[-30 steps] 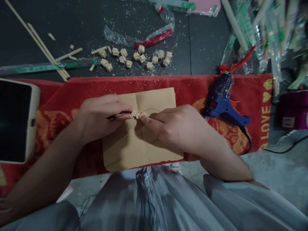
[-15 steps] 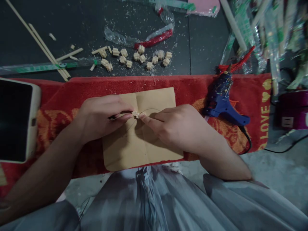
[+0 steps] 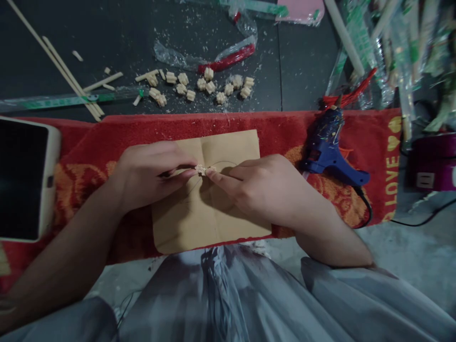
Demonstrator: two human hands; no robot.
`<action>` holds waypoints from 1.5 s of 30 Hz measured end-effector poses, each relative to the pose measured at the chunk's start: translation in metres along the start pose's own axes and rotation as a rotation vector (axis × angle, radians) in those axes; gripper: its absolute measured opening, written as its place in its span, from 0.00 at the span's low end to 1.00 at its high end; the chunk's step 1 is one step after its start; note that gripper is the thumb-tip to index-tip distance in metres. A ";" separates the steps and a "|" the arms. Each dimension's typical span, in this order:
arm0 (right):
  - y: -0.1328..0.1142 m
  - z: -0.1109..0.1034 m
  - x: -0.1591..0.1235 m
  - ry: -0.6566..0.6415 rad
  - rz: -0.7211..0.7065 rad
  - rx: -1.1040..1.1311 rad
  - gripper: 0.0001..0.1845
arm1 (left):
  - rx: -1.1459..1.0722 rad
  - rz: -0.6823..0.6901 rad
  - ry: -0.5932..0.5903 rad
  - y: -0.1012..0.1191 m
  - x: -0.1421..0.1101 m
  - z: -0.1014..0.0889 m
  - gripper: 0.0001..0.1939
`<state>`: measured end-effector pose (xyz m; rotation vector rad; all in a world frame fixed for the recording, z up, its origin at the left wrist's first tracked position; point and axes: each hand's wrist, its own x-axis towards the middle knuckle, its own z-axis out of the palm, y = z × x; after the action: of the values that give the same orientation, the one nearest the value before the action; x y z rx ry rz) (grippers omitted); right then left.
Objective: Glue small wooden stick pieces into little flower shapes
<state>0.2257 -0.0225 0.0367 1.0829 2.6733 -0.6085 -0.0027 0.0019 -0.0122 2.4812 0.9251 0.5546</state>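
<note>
Small pale bundles of short wooden sticks (image 3: 201, 169) are pinched between my two hands, over a brown sheet of folded cardboard (image 3: 185, 223). My left hand (image 3: 153, 173) grips one bundle at its left side with thumb and forefinger. From the right, my right hand (image 3: 249, 185) presses its fingertips on a bundle that touches the first; its other fingers are curled under and partly hidden. A pencilled curve shows on the cardboard around the fingers. Whether the bundles are stuck together, I cannot tell.
Several similar stick bundles (image 3: 210, 87) lie on the dark table beyond the red towel (image 3: 142, 128). A blue glue gun (image 3: 327, 147) rests at right, its cord trailing down. A phone or tablet (image 3: 24, 178) lies at left. Long thin sticks (image 3: 67, 71) and plastic-wrapped sticks (image 3: 388, 52) lie farther back.
</note>
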 end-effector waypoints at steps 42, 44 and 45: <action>0.001 0.002 -0.001 0.040 -0.010 0.008 0.23 | 0.101 -0.010 -0.057 -0.001 0.001 -0.001 0.14; 0.001 0.001 -0.001 0.046 -0.013 0.015 0.22 | 0.108 -0.020 -0.061 -0.001 0.001 -0.001 0.13; 0.001 0.001 0.000 0.043 -0.010 0.016 0.22 | 0.111 -0.019 -0.057 -0.001 0.000 -0.001 0.13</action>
<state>0.2265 -0.0227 0.0359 1.0989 2.7166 -0.6161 -0.0037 0.0033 -0.0115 2.5697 0.9810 0.4351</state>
